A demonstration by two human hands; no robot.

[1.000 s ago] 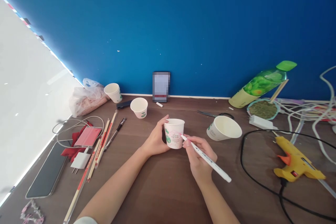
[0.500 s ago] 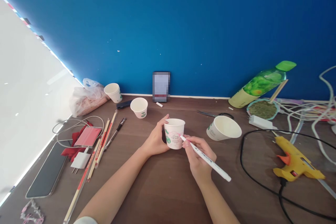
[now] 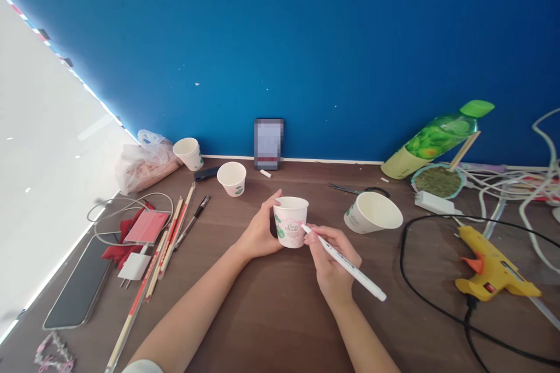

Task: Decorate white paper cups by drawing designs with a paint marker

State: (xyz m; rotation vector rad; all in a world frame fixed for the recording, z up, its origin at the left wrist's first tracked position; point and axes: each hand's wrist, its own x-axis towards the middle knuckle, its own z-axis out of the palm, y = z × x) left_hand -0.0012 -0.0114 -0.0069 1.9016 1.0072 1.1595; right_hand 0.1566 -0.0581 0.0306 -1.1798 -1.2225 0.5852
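Observation:
Upright in my left hand [image 3: 261, 230] is a white paper cup [image 3: 286, 215] with green leaves, pink shapes and dark lettering printed on its side. The fingers wrap round its left side and back, partly hidden by it. My right hand [image 3: 335, 256] grips a white marker pen [image 3: 350, 268] near its front end, and the pink tip meets the right part of the cup's front. A small white pen cap [image 3: 265, 173] lies on the table behind the cup. To the right, another paper cup [image 3: 371, 214] is tipped on its side.
Paper cups [image 3: 231, 178] stand at the back left beside a black stapler [image 3: 206, 173]. Chopsticks [image 3: 175, 233], a pen [image 3: 192, 221] and a phone [image 3: 79, 288] lie left. Scissors [image 3: 350, 189], a bottle [image 3: 433, 143] and a yellow glue gun [image 3: 492, 265] with its cable are right.
The marker's tip has shifted very slightly to the right on the cup, my right hand moving with it. My left hand and the cup hold nearly the same place.

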